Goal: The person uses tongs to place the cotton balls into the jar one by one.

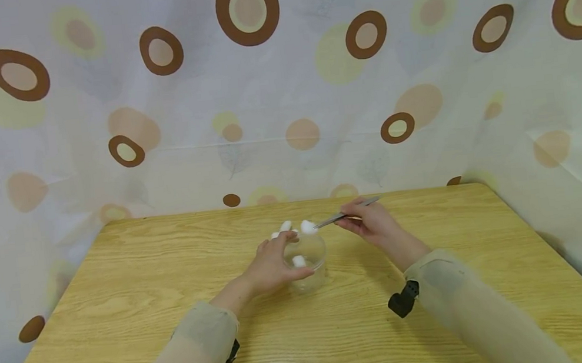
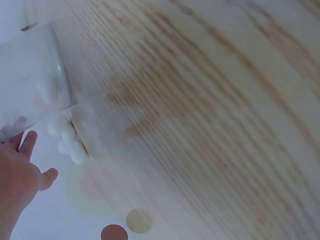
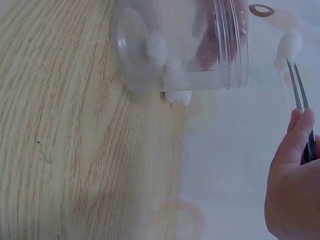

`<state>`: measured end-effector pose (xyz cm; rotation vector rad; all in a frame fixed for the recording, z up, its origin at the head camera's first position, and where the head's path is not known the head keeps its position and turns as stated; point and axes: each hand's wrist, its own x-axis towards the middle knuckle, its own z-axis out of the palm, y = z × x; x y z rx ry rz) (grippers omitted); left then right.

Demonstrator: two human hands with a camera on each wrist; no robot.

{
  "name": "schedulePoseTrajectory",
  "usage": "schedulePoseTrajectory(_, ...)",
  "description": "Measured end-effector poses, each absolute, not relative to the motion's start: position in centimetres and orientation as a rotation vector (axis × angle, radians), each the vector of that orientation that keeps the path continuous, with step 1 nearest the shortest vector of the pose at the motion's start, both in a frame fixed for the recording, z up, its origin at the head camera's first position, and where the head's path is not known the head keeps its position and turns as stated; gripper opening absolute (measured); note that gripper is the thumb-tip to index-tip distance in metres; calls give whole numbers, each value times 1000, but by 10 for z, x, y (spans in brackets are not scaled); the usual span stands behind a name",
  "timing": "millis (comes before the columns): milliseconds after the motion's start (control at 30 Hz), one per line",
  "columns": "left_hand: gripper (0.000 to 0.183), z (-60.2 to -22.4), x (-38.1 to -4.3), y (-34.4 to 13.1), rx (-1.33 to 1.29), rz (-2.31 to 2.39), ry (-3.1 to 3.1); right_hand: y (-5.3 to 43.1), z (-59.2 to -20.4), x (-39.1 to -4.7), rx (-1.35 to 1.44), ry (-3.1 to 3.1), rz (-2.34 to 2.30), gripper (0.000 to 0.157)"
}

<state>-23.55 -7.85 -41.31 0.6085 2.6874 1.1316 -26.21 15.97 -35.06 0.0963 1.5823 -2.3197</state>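
Note:
My left hand (image 1: pixel 273 265) holds a clear plastic jar (image 1: pixel 309 285) near its rim, fingers on the far side and thumb on the near side. The jar stands upright on the table with its mouth uncovered. A white cotton ball (image 1: pixel 299 261) shows through its wall. Tweezers (image 1: pixel 331 220) are pinched in my right hand (image 1: pixel 375 226), to the right of the jar. Their tips grip another cotton ball (image 3: pixel 289 46), held above the far side of the rim. Several more cotton balls (image 2: pixel 67 137) lie on the table just behind the jar, partly hidden by my left fingers.
The wood-grain table (image 1: pixel 161 266) spreads to both sides of the jar. A pale curtain (image 1: pixel 272 100) with brown rings and coloured dots hangs along the table's back and sides. Black wrist devices (image 1: pixel 403 300) sit at both cuffs.

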Motion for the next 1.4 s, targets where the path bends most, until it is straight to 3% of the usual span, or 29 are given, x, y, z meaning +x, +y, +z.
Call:
schedulePoseTrajectory(1000, 82, -413, -238, -74, 629, 1119, 2695, 151, -360, -257, 32, 1783, -2241, 22)
schedulePoseTrajectory(1400, 80, -413, -234, -98, 540, 1102, 2744, 154, -362, -267, 121, 1795, -2335, 21)
